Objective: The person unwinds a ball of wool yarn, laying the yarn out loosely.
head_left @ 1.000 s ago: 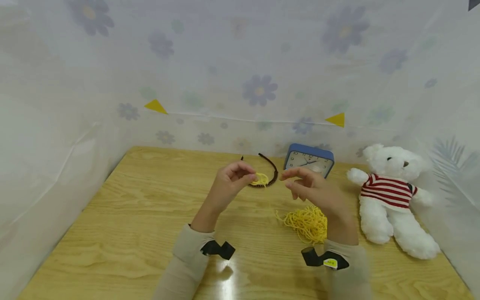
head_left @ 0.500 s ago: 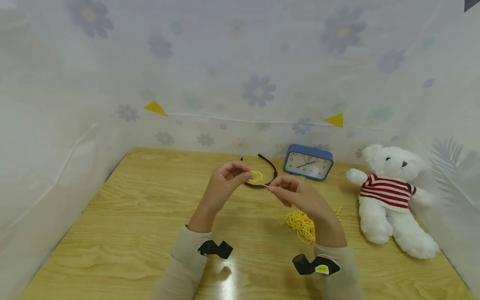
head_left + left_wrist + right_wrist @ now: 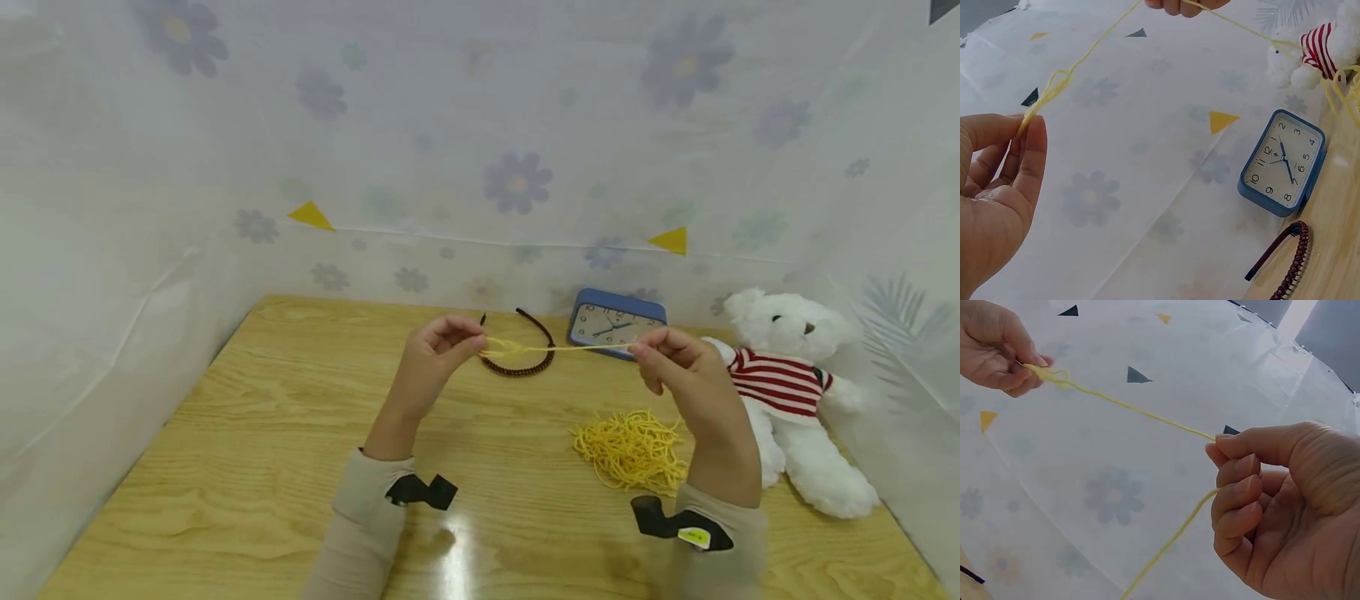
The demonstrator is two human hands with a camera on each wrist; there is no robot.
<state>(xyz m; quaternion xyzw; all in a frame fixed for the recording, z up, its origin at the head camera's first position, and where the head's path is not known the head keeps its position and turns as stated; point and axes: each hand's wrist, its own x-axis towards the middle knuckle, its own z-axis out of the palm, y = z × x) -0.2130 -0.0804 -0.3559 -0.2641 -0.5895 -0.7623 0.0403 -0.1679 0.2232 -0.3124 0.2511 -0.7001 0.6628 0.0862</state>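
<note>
My left hand [image 3: 431,367] pinches a small looped bunch of yellow yarn [image 3: 1054,90] between thumb and fingertips, above the table. From that bunch a single strand runs to the right, stretched nearly straight. My right hand [image 3: 693,383] holds the strand between thumb and index finger, its other fingers curled. In the right wrist view the yarn [image 3: 1141,411] leaves the right hand again below and hangs downward out of frame. A loose yellow yarn pile [image 3: 630,450] lies on the table below the right hand.
On the wooden table [image 3: 300,433], a dark beaded headband [image 3: 517,372] lies behind the stretched strand. A blue alarm clock [image 3: 607,325] stands at the back, partly behind the right hand. At right sits a white teddy bear [image 3: 783,367] in a striped shirt, partly covered by the right hand.
My right hand came to the yarn beside the left hand, took hold of the strand and drew it rightward. The left hand shifted slightly left, and the loops stretched out.
</note>
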